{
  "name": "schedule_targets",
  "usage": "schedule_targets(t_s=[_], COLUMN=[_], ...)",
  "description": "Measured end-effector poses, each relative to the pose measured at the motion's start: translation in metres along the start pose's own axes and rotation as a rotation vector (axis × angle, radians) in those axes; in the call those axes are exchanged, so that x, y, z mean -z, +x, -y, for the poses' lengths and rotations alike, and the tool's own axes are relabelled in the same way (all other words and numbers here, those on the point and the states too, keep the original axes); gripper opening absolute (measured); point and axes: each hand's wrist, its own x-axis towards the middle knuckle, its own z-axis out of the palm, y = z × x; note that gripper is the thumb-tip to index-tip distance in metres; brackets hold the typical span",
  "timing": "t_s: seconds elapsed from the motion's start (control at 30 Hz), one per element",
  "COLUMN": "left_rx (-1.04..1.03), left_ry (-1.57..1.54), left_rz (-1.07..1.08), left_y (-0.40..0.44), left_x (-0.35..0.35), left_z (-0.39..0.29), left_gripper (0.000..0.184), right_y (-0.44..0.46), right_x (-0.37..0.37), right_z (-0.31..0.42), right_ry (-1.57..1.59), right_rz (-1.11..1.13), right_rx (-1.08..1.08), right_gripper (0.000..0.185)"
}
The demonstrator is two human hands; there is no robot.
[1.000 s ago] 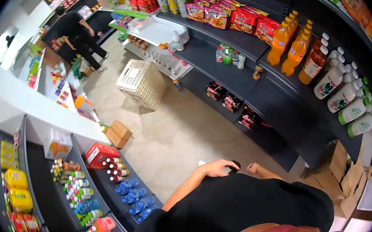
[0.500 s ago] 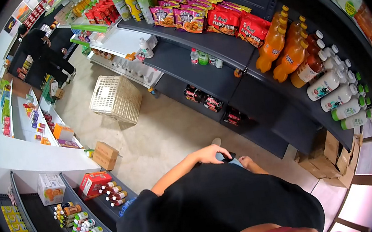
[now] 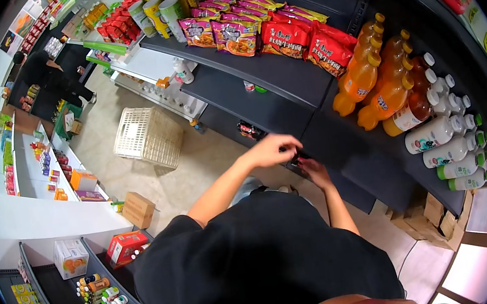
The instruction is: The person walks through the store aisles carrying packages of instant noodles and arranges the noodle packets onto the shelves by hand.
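Note:
My left hand [image 3: 271, 150] is in front of the dark shelf unit, its fingers curled around a small dark thing that I cannot make out. My right hand [image 3: 316, 172] is just below and to its right, fingers loosely bent and partly apart, with nothing clearly in them. Between the hands shows a dark patch with a little red; whether it is held or lies on the low shelf behind, I cannot tell. Left of my left hand, a dark red-marked pack [image 3: 250, 130] sits on the low shelf.
Noodle packs [image 3: 284, 38], tall cans [image 3: 172, 17] and orange soda bottles [image 3: 357, 82] stand on the upper shelf. A white basket [image 3: 149, 137] is on the floor at left. Cardboard boxes [image 3: 428, 221] lie at right. Another person [image 3: 45, 75] is at the far left.
Both hands have moved from close to my waist up and forward, towards the lower shelves. My view has shifted slightly, and the hands now hide part of the low shelf.

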Motion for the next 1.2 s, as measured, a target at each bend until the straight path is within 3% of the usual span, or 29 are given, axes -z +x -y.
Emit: schedule_targets(t_s=[0.07,0.13,0.2,0.27,0.4,0.5,0.53,0.67,0.73,0.8,0.87,0.93,1.03,1.2], left_rx=[0.113,-0.24,-0.19,-0.362,-0.182,-0.097,-0.082,-0.022,0.009,0.024,0.038,0.047,0.054,0.038], left_ry=[0.143,0.232,0.324,0.526,0.591,0.732,0.714,0.744,0.772,0.766,0.772,0.775,0.778,0.73], left_rz=[-0.188,-0.455,-0.608,-0.761,-0.929,-0.906,-0.922,-0.958,-0.949,-0.934,-0.912,-0.904,-0.941,-0.997], left_y=[0.027,0.068,0.106,0.147,0.181,0.178,0.178,0.181,0.179,0.18,0.179,0.179,0.179,0.179], left_x=[0.036,0.066,0.095,0.118,0.116,0.111,0.111,0.113,0.11,0.111,0.111,0.111,0.11,0.111], left_z=[-0.015,0.01,0.004,0.027,0.042,0.039,0.039,0.042,0.043,0.041,0.04,0.04,0.042,0.044], left_gripper=[0.029,0.026,0.03,0.043,0.06,0.072,0.073,0.075,0.076,0.077,0.079,0.08,0.081,0.081], right_y=[-0.02,-0.047,-0.073,-0.104,-0.145,-0.156,-0.149,-0.123,-0.119,-0.127,-0.126,-0.12,-0.103,-0.106], right_x=[-0.025,-0.049,-0.055,-0.068,-0.101,-0.118,-0.123,-0.124,-0.129,-0.12,-0.125,-0.126,-0.127,-0.135], right_z=[0.126,0.241,0.342,0.414,0.487,0.502,0.508,0.502,0.501,0.496,0.496,0.493,0.486,0.486], right_ry=[-0.11,-0.027,-0.173,-0.076,0.153,0.214,0.278,0.248,0.266,0.078,0.081,0.113,0.187,0.277], right_rz=[0.029,-0.052,-0.055,-0.059,-0.133,-0.173,-0.058,-0.034,-0.008,0.113,0.09,0.034,-0.057,-0.093], right_rx=[0.177,0.386,0.938,1.372,1.79,1.873,1.936,2.008,1.964,1.793,1.737,1.807,1.975,1.916], right_gripper=[0.02,0.015,0.019,0.029,0.019,0.016,0.018,0.013,0.013,0.018,0.015,0.012,0.023,0.024])
